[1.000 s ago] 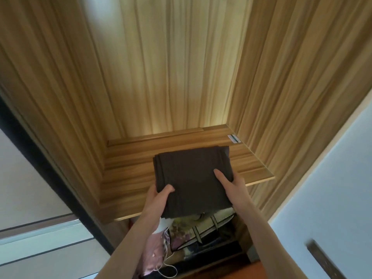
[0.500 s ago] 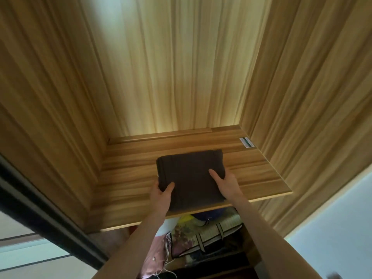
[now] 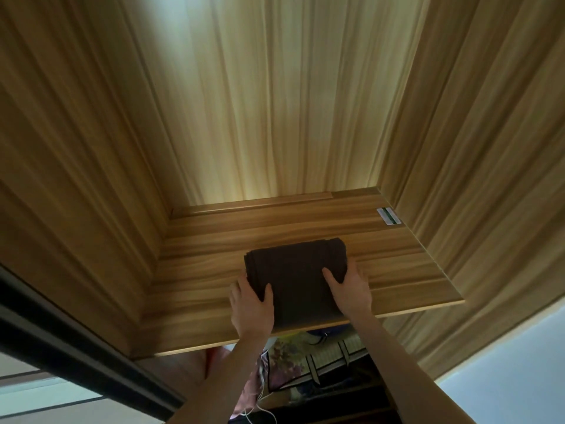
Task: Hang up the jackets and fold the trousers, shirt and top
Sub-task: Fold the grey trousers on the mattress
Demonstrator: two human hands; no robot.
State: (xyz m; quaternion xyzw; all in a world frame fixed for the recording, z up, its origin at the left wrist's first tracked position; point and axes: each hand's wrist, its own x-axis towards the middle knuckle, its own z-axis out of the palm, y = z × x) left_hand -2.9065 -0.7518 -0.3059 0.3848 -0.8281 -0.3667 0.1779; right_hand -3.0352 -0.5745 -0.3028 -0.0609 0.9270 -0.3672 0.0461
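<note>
A dark brown folded garment point(image 3: 295, 276) lies flat on a wooden wardrobe shelf point(image 3: 406, 270), near its front edge. My left hand point(image 3: 252, 307) grips the garment's left near corner, thumb on top. My right hand point(image 3: 350, 290) holds its right side, thumb resting on the cloth and fingers around the edge. Which piece of clothing it is cannot be told from the fold.
Wooden wardrobe walls rise at left, back and right of the shelf. A small white label point(image 3: 388, 216) sits at the shelf's back right. Below the shelf are a patterned storage bag point(image 3: 308, 365) and pink cloth point(image 3: 250, 390). A dark door frame point(image 3: 76, 344) runs at lower left.
Both hands have pushed the folded garment further back onto the shelf; it now rests fully on the board instead of overhanging the front edge.
</note>
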